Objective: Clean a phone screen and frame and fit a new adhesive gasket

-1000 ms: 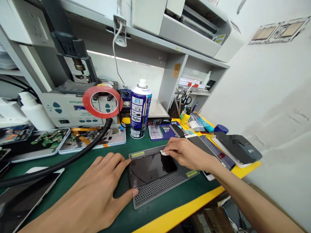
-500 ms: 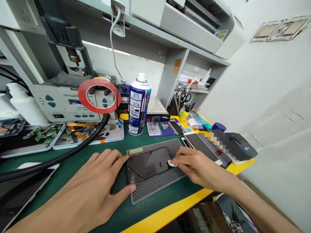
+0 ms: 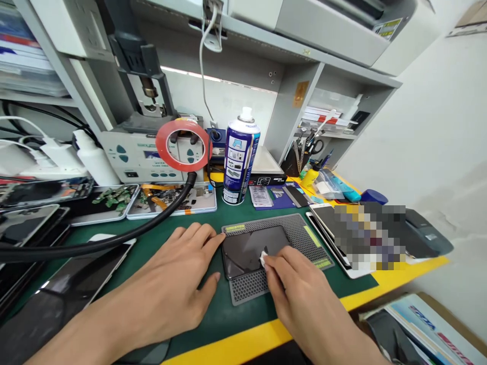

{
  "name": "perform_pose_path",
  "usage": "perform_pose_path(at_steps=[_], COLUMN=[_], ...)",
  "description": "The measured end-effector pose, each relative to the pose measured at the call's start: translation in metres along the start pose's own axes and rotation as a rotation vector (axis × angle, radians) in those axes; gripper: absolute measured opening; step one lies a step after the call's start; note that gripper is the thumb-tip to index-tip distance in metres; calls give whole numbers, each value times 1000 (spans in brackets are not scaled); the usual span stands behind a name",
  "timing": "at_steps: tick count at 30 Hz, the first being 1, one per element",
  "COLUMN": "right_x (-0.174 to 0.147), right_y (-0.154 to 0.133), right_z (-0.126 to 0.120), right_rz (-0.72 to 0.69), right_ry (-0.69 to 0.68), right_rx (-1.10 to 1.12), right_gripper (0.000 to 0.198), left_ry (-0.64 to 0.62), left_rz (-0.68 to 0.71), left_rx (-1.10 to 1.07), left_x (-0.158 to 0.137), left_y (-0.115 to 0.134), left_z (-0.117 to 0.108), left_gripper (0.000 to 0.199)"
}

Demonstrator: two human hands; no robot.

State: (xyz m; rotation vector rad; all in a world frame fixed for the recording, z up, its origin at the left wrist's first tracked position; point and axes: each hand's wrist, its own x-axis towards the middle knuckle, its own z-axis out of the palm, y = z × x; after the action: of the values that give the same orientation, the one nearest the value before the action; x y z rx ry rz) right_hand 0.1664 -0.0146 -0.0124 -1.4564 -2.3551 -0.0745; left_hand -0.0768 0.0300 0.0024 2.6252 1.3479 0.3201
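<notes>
A dark phone screen point(image 3: 247, 248) lies face up on a grey perforated mat point(image 3: 251, 290) on the green worktop. At its left end is my left hand point(image 3: 178, 274), thumb and fingers apart, the index fingertip touching the upper left corner. My right hand point(image 3: 300, 284) pinches a small white wipe point(image 3: 263, 258) against the glass, near the middle of the screen. My right fingers hide part of the screen's lower right side.
A blue spray can point(image 3: 240, 157) stands behind the mat, beside a red tape roll point(image 3: 163, 144) on a machine. A black hose point(image 3: 152, 225) crosses the left side. Several devices point(image 3: 321, 238) lie at right; a large phone point(image 3: 72, 284) lies at left.
My right hand has moved the wipe from the screen's right end toward its middle. My left thumb has come off the screen's lower edge. The view has swung left.
</notes>
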Motion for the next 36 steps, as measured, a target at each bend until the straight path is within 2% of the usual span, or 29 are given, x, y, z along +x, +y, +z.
perform_pose_path(at_steps=[6,11,13,16,18,21,22,24,27,29,36], right_x=[12,14,9,1,0,7,12,22,37,45,51], right_y=[-38,-47,-40,-14,10,50,61,77,87,87,77], right_z=[16,-1,-11,-24,-33,-42,-43,-44,-39,-34,-26], right_rz=[-65,-16,38,165,274,401,425,401,272,215,146], right_ry=[-158,-369,-426,-383,-265,-12,-6,-18,-98,-129,-187], right_rx=[56,595,684,683,647,476,433,382,315,283,242], right_gripper=[27,16,17,15,19,18,19,21,20,19,26], left_ry=[-80,-119,-94,-45,-29,-7,0,10,27,27,15], left_rz=[-15,-23,-35,-39,-26,4,12,14,1,-1,29], left_rx=[20,47,51,67,78,83,85,86,74,66,95], left_x=[3,3,3,2,1,1,1,1,2,3,4], left_y=[2,2,2,2,-1,-5,-6,-7,-6,-5,-7], left_z=[-5,-8,-7,-3,1,7,8,9,9,8,7], left_gripper=[49,58,61,60,58,55,55,55,53,52,53])
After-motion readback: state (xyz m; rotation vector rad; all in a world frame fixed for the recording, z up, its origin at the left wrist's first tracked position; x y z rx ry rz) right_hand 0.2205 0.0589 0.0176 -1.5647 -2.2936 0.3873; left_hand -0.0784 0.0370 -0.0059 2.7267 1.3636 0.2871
